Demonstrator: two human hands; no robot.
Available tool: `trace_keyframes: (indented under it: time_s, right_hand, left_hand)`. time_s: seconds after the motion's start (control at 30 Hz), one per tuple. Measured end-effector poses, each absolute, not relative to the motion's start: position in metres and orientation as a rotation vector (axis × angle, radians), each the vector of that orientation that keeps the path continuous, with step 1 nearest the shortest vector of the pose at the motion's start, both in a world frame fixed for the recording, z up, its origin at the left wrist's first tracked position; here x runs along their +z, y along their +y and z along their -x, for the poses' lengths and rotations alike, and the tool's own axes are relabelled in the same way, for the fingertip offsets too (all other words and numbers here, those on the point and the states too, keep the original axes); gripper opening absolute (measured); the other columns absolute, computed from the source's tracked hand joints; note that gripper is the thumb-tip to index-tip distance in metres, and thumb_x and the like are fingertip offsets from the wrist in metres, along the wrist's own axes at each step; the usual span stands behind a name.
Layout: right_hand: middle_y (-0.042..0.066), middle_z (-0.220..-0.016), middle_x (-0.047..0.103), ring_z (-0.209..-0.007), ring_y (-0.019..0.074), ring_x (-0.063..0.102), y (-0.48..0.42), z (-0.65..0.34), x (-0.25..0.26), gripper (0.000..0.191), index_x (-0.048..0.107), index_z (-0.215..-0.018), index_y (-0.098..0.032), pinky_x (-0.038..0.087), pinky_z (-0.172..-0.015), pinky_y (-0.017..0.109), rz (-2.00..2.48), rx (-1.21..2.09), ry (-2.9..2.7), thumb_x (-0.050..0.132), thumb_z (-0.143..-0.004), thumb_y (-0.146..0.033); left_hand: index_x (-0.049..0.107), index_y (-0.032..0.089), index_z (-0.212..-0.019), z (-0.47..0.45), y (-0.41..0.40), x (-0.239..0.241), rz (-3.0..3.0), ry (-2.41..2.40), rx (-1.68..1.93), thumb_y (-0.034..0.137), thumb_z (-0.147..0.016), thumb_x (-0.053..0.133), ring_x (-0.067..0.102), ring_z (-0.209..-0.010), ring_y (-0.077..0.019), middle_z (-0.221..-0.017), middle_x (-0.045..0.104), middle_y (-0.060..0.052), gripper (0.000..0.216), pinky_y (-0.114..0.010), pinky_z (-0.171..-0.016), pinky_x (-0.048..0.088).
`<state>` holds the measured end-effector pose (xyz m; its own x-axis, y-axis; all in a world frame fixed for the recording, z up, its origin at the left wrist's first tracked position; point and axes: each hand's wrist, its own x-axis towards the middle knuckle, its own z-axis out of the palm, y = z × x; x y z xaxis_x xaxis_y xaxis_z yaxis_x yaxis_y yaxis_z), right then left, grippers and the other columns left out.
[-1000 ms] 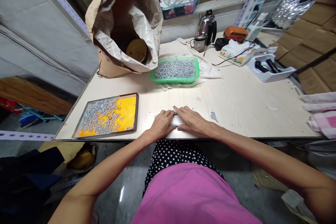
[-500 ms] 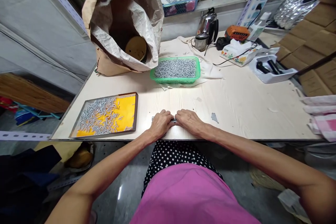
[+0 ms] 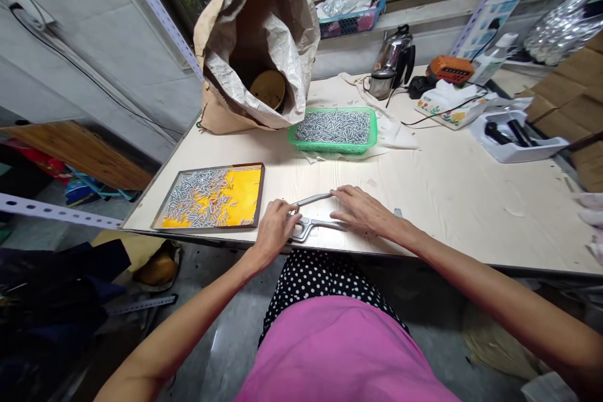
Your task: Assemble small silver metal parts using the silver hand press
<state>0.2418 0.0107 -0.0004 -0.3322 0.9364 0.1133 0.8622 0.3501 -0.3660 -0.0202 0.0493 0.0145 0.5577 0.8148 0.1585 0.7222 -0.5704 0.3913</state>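
A grey metal hand tool (image 3: 315, 223) with two long handles, spread apart, lies at the table's front edge. My left hand (image 3: 276, 226) closes around its hinged end, thumb and fingers on the metal, covering part of it. At the far ends of the handles is my right hand (image 3: 360, 207). Its fingertips touch the upper handle (image 3: 315, 199) and its thumb is by the lower one, with a wide gap between. To the left lies a shallow tray (image 3: 260, 195) with a yellow bottom and many small metal pins (image 3: 198, 191).
A green basket (image 3: 332, 148) full of similar pins stands behind my hands. Left of it a large paper sack (image 3: 214, 97) gapes open. A metal pot (image 3: 393, 53), an orange battery (image 3: 450, 69), a tissue pack (image 3: 452, 103) and a white box (image 3: 541, 147) sit at the right.
The tool's handles have come apart, where both hands were pressed together over it. My right hand has opened wider and shifted right. The view has turned slightly left.
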Motion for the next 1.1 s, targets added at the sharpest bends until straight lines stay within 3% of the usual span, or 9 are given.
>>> trace_keyframes:
  time_s: [0.1, 0.23, 0.33, 0.47, 0.57, 0.73, 0.8, 0.93, 1.1]
  right_hand:
    - [0.011, -0.107, 0.062, -0.100, 0.0239, 0.053, 0.003, -0.231, 0.001, 0.029, 0.063, -0.116, -0.018, 0.042, -0.086, 0.037, 1.580, 0.398, -2.369, 0.053, -0.095, -0.035]
    - [0.010, -0.104, 0.061, -0.097, 0.0223, 0.052, -0.002, -0.202, 0.002, 0.026, 0.065, -0.114, -0.018, 0.039, -0.083, 0.035, 1.593, 0.418, -2.368, 0.052, -0.096, -0.032]
    - [0.009, -0.102, 0.062, -0.097, 0.0219, 0.052, -0.002, -0.185, 0.001, 0.022, 0.067, -0.109, -0.018, 0.037, -0.081, 0.034, 1.664, 0.431, -2.398, 0.050, -0.097, -0.026]
    - [0.007, -0.100, 0.063, -0.098, 0.0218, 0.051, 0.002, -0.180, 0.001, 0.021, 0.067, -0.102, -0.020, 0.035, -0.080, 0.034, 1.716, 0.338, -2.429, 0.047, -0.099, -0.024]
    - [0.006, -0.101, 0.063, -0.097, 0.0209, 0.051, 0.004, -0.184, 0.001, 0.016, 0.065, -0.100, -0.020, 0.034, -0.080, 0.033, 1.681, 0.263, -2.447, 0.049, -0.098, -0.022]
    - [0.003, -0.096, 0.062, -0.092, 0.0188, 0.053, 0.004, -0.185, -0.007, 0.013, 0.063, -0.092, -0.021, 0.035, -0.076, 0.031, 1.624, 0.221, -2.375, 0.052, -0.097, -0.022]
    - [0.003, -0.094, 0.062, -0.090, 0.0188, 0.054, 0.004, -0.183, -0.011, 0.012, 0.064, -0.091, -0.021, 0.036, -0.075, 0.031, 1.638, 0.205, -2.328, 0.053, -0.096, -0.022]
    - [0.002, -0.094, 0.062, -0.089, 0.0188, 0.054, 0.004, -0.181, -0.018, 0.011, 0.064, -0.091, -0.022, 0.036, -0.073, 0.031, 1.667, 0.189, -2.274, 0.054, -0.095, -0.019]
    - [0.005, -0.092, 0.062, -0.087, 0.0199, 0.053, 0.000, -0.183, -0.030, 0.012, 0.066, -0.094, -0.021, 0.037, -0.074, 0.032, 1.610, 0.116, -2.245, 0.054, -0.095, -0.018]
  left_hand:
    - [0.070, 0.015, -0.079, 0.038, 0.047, 0.022, -2.314, 1.536, 0.159, 0.041, -0.090, 0.057, 0.061, -0.086, -0.0209, -0.087, 0.066, -0.009, 0.031, -0.030, -0.077, 0.045]
    - [0.071, 0.017, -0.072, 0.035, 0.053, 0.030, -2.010, 1.595, -0.199, 0.050, -0.080, 0.063, 0.061, -0.069, -0.0170, -0.071, 0.068, -0.004, 0.035, -0.025, -0.061, 0.037]
    - [0.072, 0.016, -0.068, 0.023, 0.063, 0.035, -1.951, 1.549, -0.289, 0.044, -0.077, 0.064, 0.058, -0.063, -0.0152, -0.060, 0.064, -0.002, 0.031, -0.024, -0.056, 0.033]
    - [0.073, 0.014, -0.069, 0.012, 0.068, 0.042, -1.948, 1.552, -0.442, 0.034, -0.073, 0.064, 0.060, -0.064, -0.0175, -0.062, 0.065, -0.004, 0.022, -0.024, -0.054, 0.036]
    - [0.074, 0.014, -0.078, 0.009, 0.064, 0.048, -2.200, 1.573, -0.497, 0.023, -0.076, 0.058, 0.066, -0.075, -0.0228, -0.076, 0.071, -0.010, 0.018, -0.027, -0.062, 0.043]
    - [0.072, 0.013, -0.085, -0.006, 0.077, 0.084, -2.669, 1.495, -0.451, 0.005, -0.081, 0.049, 0.068, -0.086, -0.0258, -0.093, 0.070, -0.017, 0.025, -0.032, -0.071, 0.048]
    - [0.071, 0.015, -0.091, -0.022, 0.092, 0.114, -2.806, 1.491, -0.253, 0.010, -0.089, 0.045, 0.067, -0.087, -0.0248, -0.096, 0.069, -0.014, 0.027, -0.030, -0.067, 0.047]
    - [0.062, 0.021, -0.121, -0.050, 0.115, 0.175, -2.961, 1.526, 0.537, 0.029, -0.096, 0.048, 0.063, -0.096, -0.0219, -0.107, 0.065, -0.009, 0.029, -0.026, -0.067, 0.044]
    - [0.069, 0.021, -0.106, -0.024, 0.135, 0.179, -2.887, 1.566, 0.614, 0.034, -0.096, 0.050, 0.062, -0.091, -0.0185, -0.103, 0.066, -0.006, 0.025, -0.024, -0.071, 0.042]
